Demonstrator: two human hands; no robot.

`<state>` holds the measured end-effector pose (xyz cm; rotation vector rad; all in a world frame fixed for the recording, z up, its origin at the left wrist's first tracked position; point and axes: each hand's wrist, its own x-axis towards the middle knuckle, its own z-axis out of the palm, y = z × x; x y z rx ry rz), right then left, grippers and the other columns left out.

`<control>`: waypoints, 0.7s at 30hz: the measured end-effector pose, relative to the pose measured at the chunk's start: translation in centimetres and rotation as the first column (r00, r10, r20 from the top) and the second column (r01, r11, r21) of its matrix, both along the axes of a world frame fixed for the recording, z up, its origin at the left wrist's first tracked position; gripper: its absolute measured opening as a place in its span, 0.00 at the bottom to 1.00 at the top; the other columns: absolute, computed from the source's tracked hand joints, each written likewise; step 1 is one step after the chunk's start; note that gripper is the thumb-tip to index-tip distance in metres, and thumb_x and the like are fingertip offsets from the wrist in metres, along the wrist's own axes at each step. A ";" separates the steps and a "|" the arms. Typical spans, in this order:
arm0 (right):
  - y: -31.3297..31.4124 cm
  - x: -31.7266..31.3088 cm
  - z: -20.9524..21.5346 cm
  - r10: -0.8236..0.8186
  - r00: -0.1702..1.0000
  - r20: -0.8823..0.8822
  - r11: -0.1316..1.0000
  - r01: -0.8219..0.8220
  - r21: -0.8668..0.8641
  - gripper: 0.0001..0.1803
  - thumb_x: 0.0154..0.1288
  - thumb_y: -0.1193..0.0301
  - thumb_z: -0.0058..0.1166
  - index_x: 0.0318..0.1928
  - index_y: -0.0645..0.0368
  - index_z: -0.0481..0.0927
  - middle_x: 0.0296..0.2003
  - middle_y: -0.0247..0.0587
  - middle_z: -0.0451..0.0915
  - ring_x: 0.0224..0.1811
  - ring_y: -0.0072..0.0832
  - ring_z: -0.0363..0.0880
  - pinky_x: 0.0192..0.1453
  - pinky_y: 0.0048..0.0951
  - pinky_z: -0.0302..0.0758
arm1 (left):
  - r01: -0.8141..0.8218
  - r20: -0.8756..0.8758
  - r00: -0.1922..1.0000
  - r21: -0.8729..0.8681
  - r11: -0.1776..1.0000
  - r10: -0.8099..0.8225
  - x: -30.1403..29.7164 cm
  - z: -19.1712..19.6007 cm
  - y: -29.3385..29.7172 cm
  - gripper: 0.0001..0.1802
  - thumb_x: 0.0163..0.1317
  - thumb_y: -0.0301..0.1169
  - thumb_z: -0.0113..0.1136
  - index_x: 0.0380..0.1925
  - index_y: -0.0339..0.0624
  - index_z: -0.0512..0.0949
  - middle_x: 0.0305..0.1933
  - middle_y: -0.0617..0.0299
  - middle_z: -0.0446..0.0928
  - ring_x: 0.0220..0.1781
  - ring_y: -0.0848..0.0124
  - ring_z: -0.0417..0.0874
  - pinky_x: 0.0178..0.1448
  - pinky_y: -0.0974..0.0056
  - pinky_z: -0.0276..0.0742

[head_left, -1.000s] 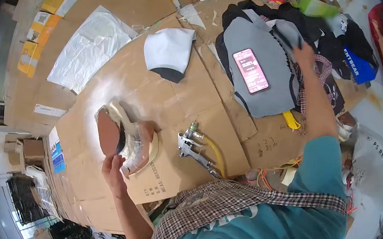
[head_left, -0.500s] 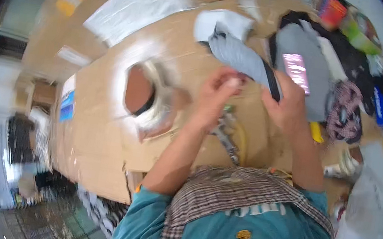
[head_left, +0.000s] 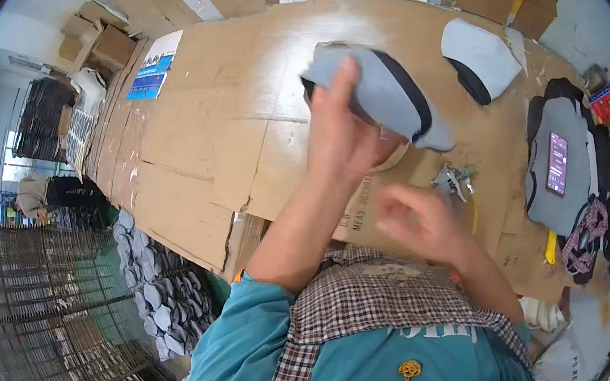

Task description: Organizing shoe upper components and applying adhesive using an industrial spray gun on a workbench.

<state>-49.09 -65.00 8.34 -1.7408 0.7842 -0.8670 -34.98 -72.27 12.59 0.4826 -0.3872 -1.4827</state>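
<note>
My left hand (head_left: 344,130) is closed around a curved grey fabric piece (head_left: 391,94) with a black band and dark edge, perhaps a shoe upper, and lifts it above the cardboard-covered table (head_left: 196,138). The thumb lies over its grey face. Behind the hand and wrist, most of a pale, round-edged object (head_left: 394,158) is hidden. To the right and nearer my body, my right hand (head_left: 421,217) hovers apart from the piece, fingers curled and blurred. A similar grey piece with a black edge (head_left: 482,60) lies flat at the back right.
A small metal tool (head_left: 456,181) with a yellow hose lies beyond my right hand. Farther right, a lit phone (head_left: 557,164) rests on grey cloth (head_left: 549,207) beside a checked cord bundle (head_left: 586,231). Many grey pieces (head_left: 164,295) are stacked below the table's left edge, near wire racks (head_left: 23,284).
The grey piece was near both hands; now my left hand holds it raised, farther left. My right hand has come away from it toward my body. The whole view has shifted.
</note>
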 end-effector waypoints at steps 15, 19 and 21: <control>-7.8 9.1 2.8 -0.302 0.259 0.917 0.944 -0.053 0.326 0.11 0.56 0.70 0.51 0.40 0.57 0.73 0.41 0.36 0.74 0.48 0.29 0.69 0.57 0.37 0.61 | 0.193 -0.656 0.720 -0.122 0.974 -0.225 16.4 -2.3 0.2 0.17 0.63 0.32 0.37 0.46 0.30 0.66 0.52 0.47 0.67 0.55 0.57 0.67 0.59 0.50 0.62; -12.3 9.8 2.9 -0.465 0.471 0.750 0.858 0.030 0.513 0.10 0.57 0.71 0.49 0.41 0.58 0.72 0.41 0.38 0.73 0.45 0.28 0.71 0.52 0.34 0.66 | 0.119 -0.539 0.838 0.029 0.992 -0.085 18.3 -3.2 -4.0 0.16 0.62 0.31 0.39 0.45 0.32 0.67 0.51 0.50 0.68 0.55 0.59 0.68 0.57 0.52 0.65; -15.2 10.3 4.0 -0.147 0.553 0.820 0.965 -0.102 0.241 0.15 0.57 0.69 0.49 0.45 0.60 0.68 0.43 0.38 0.72 0.45 0.28 0.70 0.51 0.33 0.66 | 0.048 -0.488 0.865 -0.148 0.988 -0.115 19.2 -2.3 -6.0 0.16 0.61 0.30 0.39 0.47 0.33 0.65 0.52 0.50 0.67 0.55 0.60 0.68 0.57 0.53 0.66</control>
